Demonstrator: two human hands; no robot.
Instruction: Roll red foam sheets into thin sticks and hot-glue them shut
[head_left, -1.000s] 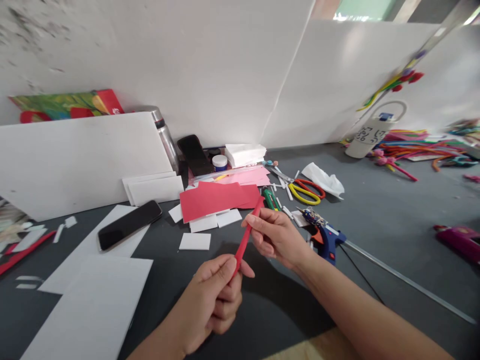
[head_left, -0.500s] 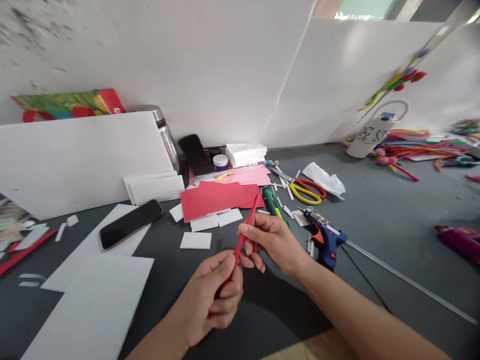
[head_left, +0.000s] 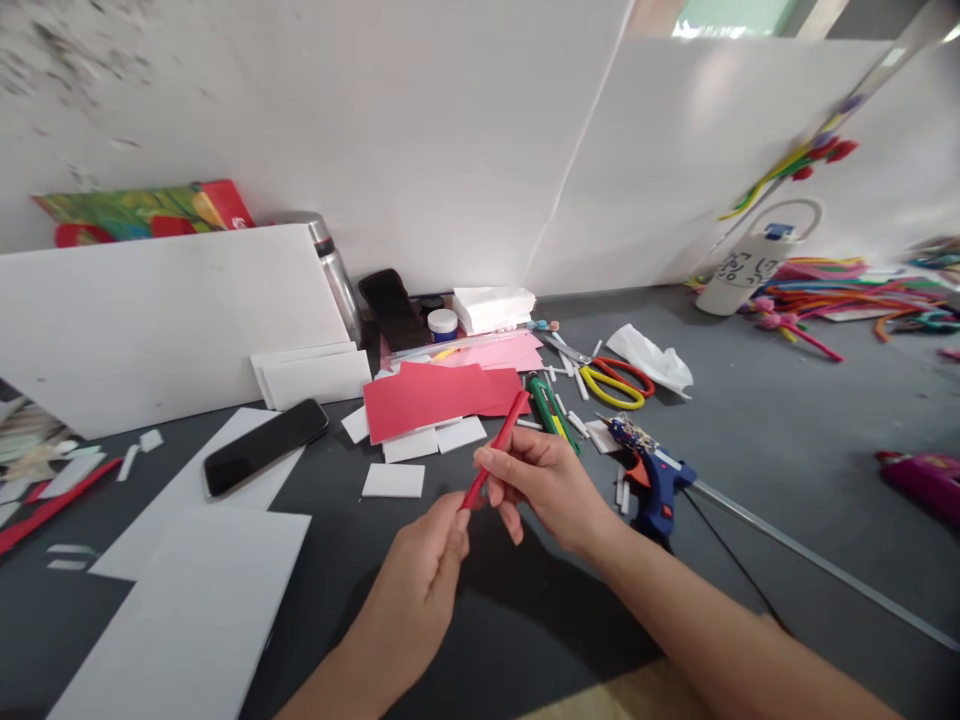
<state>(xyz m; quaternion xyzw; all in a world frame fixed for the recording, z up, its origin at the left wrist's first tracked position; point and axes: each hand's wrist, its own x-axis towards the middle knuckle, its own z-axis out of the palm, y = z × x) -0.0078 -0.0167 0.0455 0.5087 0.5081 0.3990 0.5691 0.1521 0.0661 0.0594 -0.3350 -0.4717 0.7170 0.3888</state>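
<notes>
Red paper roll (head_left: 496,448), thin as a stick, was held above the grey table (head_left: 750,430) by a person's two hands: the left hand (head_left: 424,575) pinched its lower end, the right hand (head_left: 541,480) closed around its middle. Rolling the strip tight appeared to be the step in hand. Fixing the loose edge would likely call for the blue glue gun (head_left: 654,478) beside the right wrist. Red paper sheets (head_left: 435,397) lay just behind.
</notes>
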